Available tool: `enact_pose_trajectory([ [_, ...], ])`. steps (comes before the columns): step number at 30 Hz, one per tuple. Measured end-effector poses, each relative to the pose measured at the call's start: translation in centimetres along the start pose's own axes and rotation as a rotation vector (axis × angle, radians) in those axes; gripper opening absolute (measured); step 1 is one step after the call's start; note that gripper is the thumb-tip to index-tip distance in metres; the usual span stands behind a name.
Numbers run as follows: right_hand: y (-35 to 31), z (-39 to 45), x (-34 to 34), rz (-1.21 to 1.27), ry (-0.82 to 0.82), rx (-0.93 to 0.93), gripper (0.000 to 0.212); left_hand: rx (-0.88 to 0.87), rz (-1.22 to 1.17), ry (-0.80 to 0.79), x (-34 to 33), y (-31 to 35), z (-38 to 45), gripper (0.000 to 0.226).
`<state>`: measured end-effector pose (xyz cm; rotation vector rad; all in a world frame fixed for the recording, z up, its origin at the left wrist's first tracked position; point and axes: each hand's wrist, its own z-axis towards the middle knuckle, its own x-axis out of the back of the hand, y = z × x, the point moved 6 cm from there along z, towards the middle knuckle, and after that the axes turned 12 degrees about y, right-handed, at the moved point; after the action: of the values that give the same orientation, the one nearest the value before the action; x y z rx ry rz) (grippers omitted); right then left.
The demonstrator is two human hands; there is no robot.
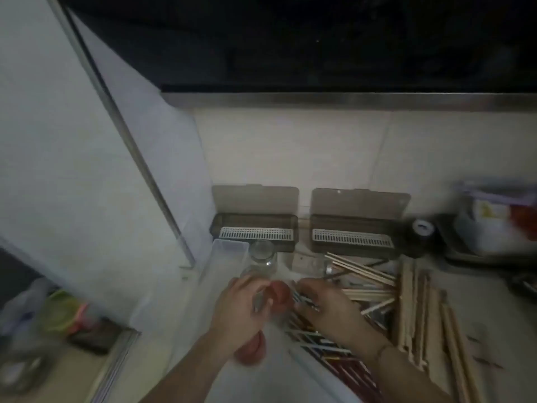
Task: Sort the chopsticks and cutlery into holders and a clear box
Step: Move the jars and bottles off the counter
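Note:
The view is dim and blurred. My left hand (241, 303) is closed around a red utensil (280, 292), whose other red end shows below my wrist. My right hand (325, 303) curls its fingers on a few thin dark-and-white chopsticks (305, 301). Both hands hover over a clear box (229, 251) and a heap of coloured chopsticks (328, 344). Pale wooden chopsticks (406, 301) lie piled to the right. Two dark holders with raised lids, the left holder (255, 228) and the right holder (351, 237), stand against the wall behind.
A clear glass jar (261, 254) stands just beyond my left hand. A dark roll (421, 231) and a tray of packets (494, 225) sit at the right. A white panel (72, 170) leans at the left, with a green item (61, 309) below it.

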<state>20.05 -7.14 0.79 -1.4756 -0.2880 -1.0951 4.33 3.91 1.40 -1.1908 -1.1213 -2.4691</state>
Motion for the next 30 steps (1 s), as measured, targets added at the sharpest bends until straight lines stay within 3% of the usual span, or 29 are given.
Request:
enact_pose_trajectory([
  [8,-1.2,2.4,-2.6,0.039,-0.137,0.126,0.049,0.308,-0.216,0.219,0.9,-1.1,-2.0,0.03],
  [15,-1.8,5.8,-3.3,0.249,-0.137,-0.116,0.036,0.324,-0.153,0.14,0.4,-3.2,-2.7,0.031],
  [18,-1.6,5.8,-4.7,0.286,-0.342,-0.089,0.05,0.354,-0.197,0.133,0.4,-3.4,-2.3,0.031],
  [21,-1.3,4.5,-5.9,0.137,-0.498,0.063,0.063,0.359,-0.229,0.146,0.5,-3.3,-1.6,0.034],
  [23,-0.7,4.0,-6.4,0.093,-0.437,0.108,0.094,0.361,-0.249,0.165,0.6,-3.1,-1.3,0.031],
  [24,-0.5,3.9,-6.6,0.073,-0.391,0.124,0.099,0.356,-0.261,0.169,0.7,-3.0,-1.2,0.028],
  [26,-0.6,3.9,-6.8,0.082,-0.27,0.151,0.09,0.32,-0.275,0.164,0.7,-2.7,-1.0,0.028],
  [30,-1.4,4.5,-5.3,0.183,-0.136,0.07,0.071,0.284,-0.315,0.152,1.3,-1.7,-0.5,0.051],
])
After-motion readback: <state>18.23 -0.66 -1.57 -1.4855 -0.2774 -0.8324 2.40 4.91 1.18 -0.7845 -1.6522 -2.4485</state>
